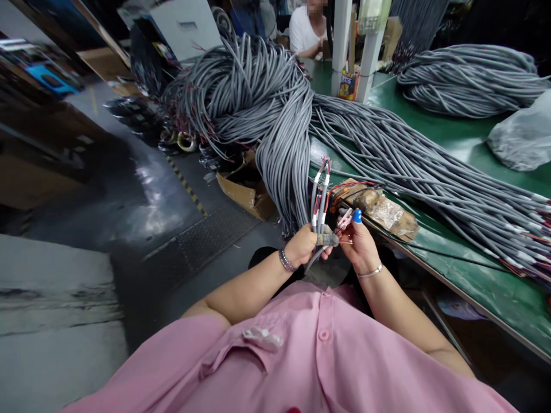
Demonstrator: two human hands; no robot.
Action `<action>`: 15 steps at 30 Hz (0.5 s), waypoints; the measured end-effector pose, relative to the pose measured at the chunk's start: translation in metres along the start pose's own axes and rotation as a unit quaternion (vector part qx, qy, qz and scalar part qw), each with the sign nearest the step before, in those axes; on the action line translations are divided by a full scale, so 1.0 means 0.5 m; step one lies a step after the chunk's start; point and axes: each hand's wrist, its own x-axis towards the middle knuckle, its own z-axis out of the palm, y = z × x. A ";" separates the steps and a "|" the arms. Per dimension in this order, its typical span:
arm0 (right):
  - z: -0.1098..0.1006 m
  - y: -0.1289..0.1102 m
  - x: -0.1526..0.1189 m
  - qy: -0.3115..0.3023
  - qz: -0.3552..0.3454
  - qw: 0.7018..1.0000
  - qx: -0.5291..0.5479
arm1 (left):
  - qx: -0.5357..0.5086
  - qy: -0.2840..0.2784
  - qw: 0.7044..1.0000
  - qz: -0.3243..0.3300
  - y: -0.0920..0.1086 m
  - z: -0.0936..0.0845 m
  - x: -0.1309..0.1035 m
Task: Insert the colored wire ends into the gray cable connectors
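Note:
My left hand is closed around a few short grey cables, which stand up out of the fist with white-banded ends and thin coloured wires. A grey and yellow cover is on its thumb. Loose coloured wire ends stick out from that thumb toward my right hand. The right fingers are pinched at a small pinkish-white piece, too small to name exactly. One right fingertip wears a blue cap. Both hands are close together in front of my body, beside the bench edge.
Large bundles of grey cable lie over the green bench and hang off its end. Beside my right hand is a taped cardboard piece. An open carton stands on the floor. A person in white sits across the bench.

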 end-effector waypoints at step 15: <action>-0.002 -0.016 -0.020 -0.022 0.055 0.998 0.025 | 0.005 -0.001 1.000 0.008 -0.004 -0.006 -0.024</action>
